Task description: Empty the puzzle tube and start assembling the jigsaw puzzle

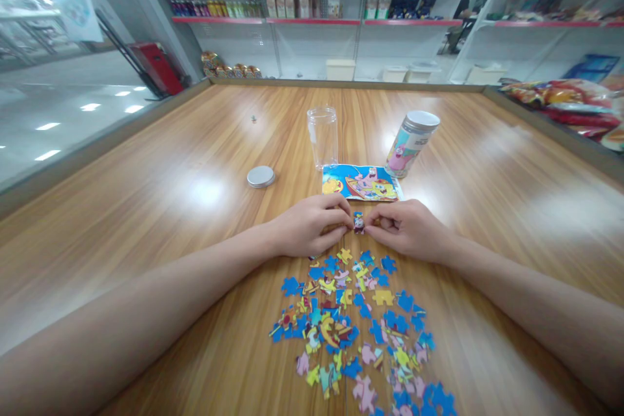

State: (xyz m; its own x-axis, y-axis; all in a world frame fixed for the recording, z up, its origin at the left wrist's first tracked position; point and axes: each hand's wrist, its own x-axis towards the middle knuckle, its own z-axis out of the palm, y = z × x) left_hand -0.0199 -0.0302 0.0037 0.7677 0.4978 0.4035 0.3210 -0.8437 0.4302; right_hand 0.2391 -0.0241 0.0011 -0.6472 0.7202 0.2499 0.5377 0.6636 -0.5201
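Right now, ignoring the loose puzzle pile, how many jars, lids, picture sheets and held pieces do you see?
Jars: 2, clear jar, labelled jar
Lids: 2, loose lid, fitted lid
Picture sheet: 1
Puzzle piece pinched between left hand and right hand: 1
Total: 6

Pieces (351, 331) nearest; sheet (361, 183) behind; jar (322, 136), canister (412, 143) behind sheet, perhaps touching; lid (260, 176) left.

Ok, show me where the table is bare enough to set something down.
Bare table left of the metal lid and left hand; more right of the printed can and right hand. Crowded: the loose pieces below both hands, which pinch a puzzle piece, and the picture sheet by the clear jar.
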